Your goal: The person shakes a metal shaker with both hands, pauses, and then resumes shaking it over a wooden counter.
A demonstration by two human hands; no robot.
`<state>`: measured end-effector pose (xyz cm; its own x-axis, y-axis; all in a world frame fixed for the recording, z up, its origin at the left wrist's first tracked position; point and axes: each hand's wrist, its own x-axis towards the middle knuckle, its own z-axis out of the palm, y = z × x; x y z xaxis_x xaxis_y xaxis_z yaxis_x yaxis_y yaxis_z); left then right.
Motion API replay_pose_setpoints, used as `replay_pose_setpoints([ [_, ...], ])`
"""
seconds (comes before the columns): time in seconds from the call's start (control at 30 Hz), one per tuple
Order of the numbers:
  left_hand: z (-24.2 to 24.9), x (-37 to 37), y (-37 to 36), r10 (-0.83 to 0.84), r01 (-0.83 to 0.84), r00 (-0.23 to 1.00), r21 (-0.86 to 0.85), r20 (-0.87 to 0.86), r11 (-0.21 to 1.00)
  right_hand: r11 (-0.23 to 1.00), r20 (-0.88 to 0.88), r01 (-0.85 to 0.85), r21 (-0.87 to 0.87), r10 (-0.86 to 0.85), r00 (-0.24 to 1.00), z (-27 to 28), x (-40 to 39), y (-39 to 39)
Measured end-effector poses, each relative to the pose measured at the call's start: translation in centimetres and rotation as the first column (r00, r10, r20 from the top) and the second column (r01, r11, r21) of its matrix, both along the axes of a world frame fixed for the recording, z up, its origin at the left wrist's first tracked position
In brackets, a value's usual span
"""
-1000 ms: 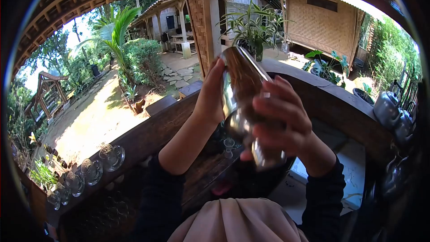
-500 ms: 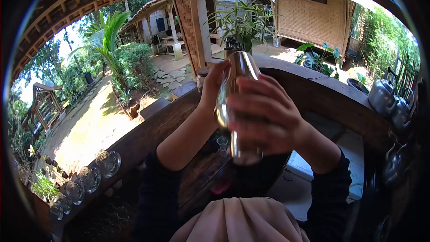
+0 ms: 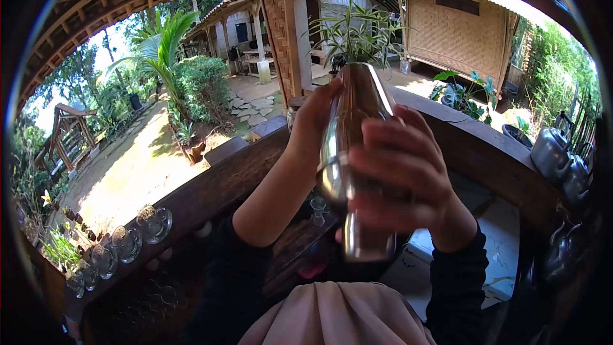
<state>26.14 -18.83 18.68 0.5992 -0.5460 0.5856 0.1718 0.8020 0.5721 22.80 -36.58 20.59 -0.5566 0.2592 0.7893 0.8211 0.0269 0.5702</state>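
A shiny metal cocktail shaker (image 3: 361, 99) is held up in front of my chest, tilted, with one end up toward the potted plant and the other down toward my lap. My left hand (image 3: 317, 112) grips its upper left side; some of those fingers are hidden behind the metal. Around the lower right side wrap the fingers of my right hand (image 3: 408, 176), smeared by motion. Below the shaker, a small clear glass vessel (image 3: 318, 209) stands on the dark wooden work surface (image 3: 290, 236).
Several glasses (image 3: 128, 245) line the wooden ledge at the left. Metal kettles (image 3: 550, 149) stand on the counter's right end. A spiky potted plant (image 3: 354, 38) rises beyond the shaker, near a lidded jar (image 3: 295, 107). A white-topped box or panel (image 3: 491, 236) lies at lower right.
Both hands have moved the shaker a little down and to the right, and it looks larger in view. The surroundings have shifted slightly with the head. Both hands still grip it.
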Motion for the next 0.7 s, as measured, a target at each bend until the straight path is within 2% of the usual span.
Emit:
replay_pose_setpoints([
  [0.03, -0.3, -1.0, -0.8, 0.24, -0.236, 0.938, -0.044, 0.249, 0.971, 0.998, 0.124, -0.026, 0.06, 0.018, 0.992, -0.8, -2.4, -0.1],
  [0.07, -0.5, -1.6, -1.7, 0.455, -0.443, 0.761, -0.142, 0.463, 0.885, 0.945, 0.366, -0.265, 0.19, 0.182, 0.913, -1.6, -2.0, 1.6],
  [0.1, 1.0, -1.0, -2.3, 0.375, -0.314, 0.558, -0.23, 0.74, 0.921, 0.93, 0.493, -0.348, 0.122, 0.247, 0.834, -1.6, -1.5, 1.6],
  [0.13, 1.1, -0.2, -1.5, 0.379, -0.32, 0.561, -0.23, 0.735, 0.919, 0.908, 0.607, -0.416, 0.046, 0.305, 0.734, -1.3, -0.8, 1.4],
  [0.2, 0.8, 1.1, 0.3, 0.328, -0.439, 0.769, 0.08, 0.549, 0.895, 0.964, 0.26, -0.264, 0.039, 0.245, 0.934, -1.4, 1.0, 0.9],
  [0.23, 1.2, 2.0, 0.3, 0.245, -0.274, 0.948, 0.129, 0.203, 0.953, 0.988, 0.166, -0.146, 0.041, 0.137, 0.977, -0.6, 3.5, 1.0],
  [0.27, 1.0, 4.9, 0.8, 0.057, -0.061, 0.998, 0.103, 0.039, 0.993, 0.999, 0.073, -0.027, 0.029, 0.025, 0.997, 0.1, 6.1, 1.5],
  [0.3, -0.9, 7.9, 0.6, 0.167, -0.171, 0.974, 0.014, 0.15, 0.985, 0.996, -0.211, -0.044, 0.072, 0.058, 0.976, -0.1, 7.5, 2.5],
  [0.33, -2.2, 9.9, 0.3, 0.279, -0.266, 0.927, -0.085, 0.252, 0.96, 0.992, -0.474, -0.044, 0.119, 0.096, 0.875, -0.3, 8.3, 3.2],
  [0.37, -0.6, 5.8, -1.5, 0.701, -0.65, 0.698, 0.283, -0.142, 0.705, 0.992, -0.473, -0.045, 0.117, 0.095, 0.876, -0.2, 8.0, 2.8],
  [0.4, -0.6, 4.4, -1.8, 0.702, -0.653, 0.699, 0.282, -0.132, 0.703, 0.985, -0.49, -0.103, 0.138, 0.159, 0.857, 0.1, 7.5, 2.1],
  [0.43, -0.7, 3.4, -1.5, 0.377, -0.372, 0.92, 0.066, -0.108, 0.926, 0.974, -0.504, -0.163, 0.158, 0.221, 0.835, 0.4, 6.8, 1.5],
  [0.47, -1.1, 2.4, -1.2, 0.009, -0.01, 1.0, -0.13, -0.01, 0.992, 0.975, -0.345, -0.202, 0.094, 0.222, 0.912, 0.3, 5.3, 0.9],
  [0.5, -1.4, 1.4, -0.9, -0.011, 0.006, 0.999, -0.12, -0.045, 0.993, 0.972, -0.176, -0.232, 0.024, 0.232, 0.957, 0.0, 3.3, 0.0],
  [0.53, -1.7, -0.6, -1.2, 0.254, -0.253, 0.962, -0.03, 0.098, 0.967, 0.982, 0.006, -0.186, -0.03, 0.187, 0.982, -0.4, 1.3, -0.9],
  [0.57, -1.8, -0.6, -2.1, 0.328, -0.295, 0.888, -0.146, 0.322, 0.944, 0.968, 0.131, -0.25, -0.025, 0.252, 0.959, -1.8, -0.2, -1.0],
  [0.6, -1.7, -0.2, -3.2, 0.402, -0.306, 0.754, -0.265, 0.519, 0.915, 0.964, 0.14, -0.263, -0.028, 0.264, 0.954, -1.9, 0.4, -0.5],
  [0.63, -1.7, 0.4, -3.4, 0.34, -0.226, 0.766, -0.266, 0.545, 0.937, 0.948, 0.218, -0.318, 0.012, 0.308, 0.926, -2.3, 1.4, 0.1],
  [0.67, -2.0, 1.7, -2.8, 0.345, -0.235, 0.763, -0.263, 0.546, 0.936, 0.926, 0.292, -0.373, 0.052, 0.343, 0.893, -2.7, 2.3, 0.7],
  [0.7, -2.5, 3.9, -1.7, 0.229, -0.187, 0.915, -0.154, 0.332, 0.97, 0.958, 0.183, -0.286, -0.016, 0.284, 0.941, -1.9, 4.6, 0.4],
])
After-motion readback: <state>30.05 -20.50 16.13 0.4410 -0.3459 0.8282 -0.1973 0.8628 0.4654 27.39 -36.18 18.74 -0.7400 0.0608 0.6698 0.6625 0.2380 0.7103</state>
